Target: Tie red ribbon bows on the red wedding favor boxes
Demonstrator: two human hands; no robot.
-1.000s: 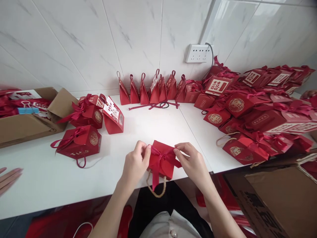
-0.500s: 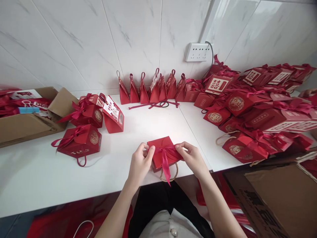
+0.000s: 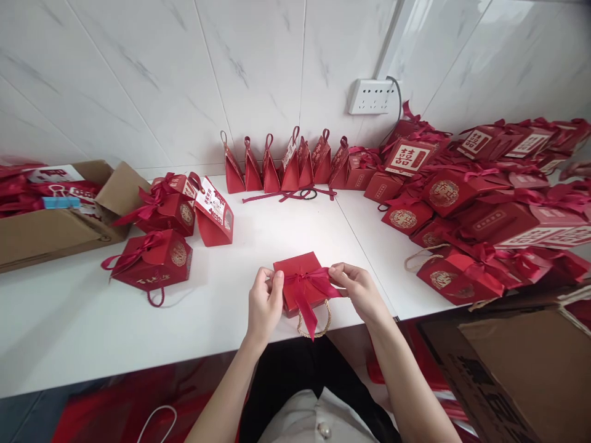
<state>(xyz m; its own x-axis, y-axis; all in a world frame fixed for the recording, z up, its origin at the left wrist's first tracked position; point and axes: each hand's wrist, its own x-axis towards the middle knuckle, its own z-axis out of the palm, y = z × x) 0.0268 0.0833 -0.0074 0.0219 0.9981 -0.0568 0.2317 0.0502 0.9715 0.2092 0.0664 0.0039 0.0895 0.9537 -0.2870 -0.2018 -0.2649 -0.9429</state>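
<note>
In front of me a red gift box [image 3: 295,264] lies near the table's front edge, a magenta ribbon [image 3: 306,314] tied across its top. The knot is near the middle, and one tail hangs over the near side. My left hand [image 3: 266,301] pinches the ribbon at the box's left edge; the fingertips are partly hidden. At the right, my right hand [image 3: 362,289] pinches the ribbon's loop between thumb and fingers. A twisted rope handle [image 3: 329,317] sticks out toward me below the box.
Many finished red boxes [image 3: 406,218] are piled at the right. Pointed red boxes [image 3: 272,178] line the wall, with loose ribbon strips [image 3: 277,195] before them. Left stand more boxes [image 3: 154,261] and an open carton [image 3: 55,240]. Another carton [image 3: 521,363] is at the lower right.
The ribbon is spread wider and flatter on the right, and its knot looks tighter. Both hands stay at the box's sides with little movement. The view has shifted slightly.
</note>
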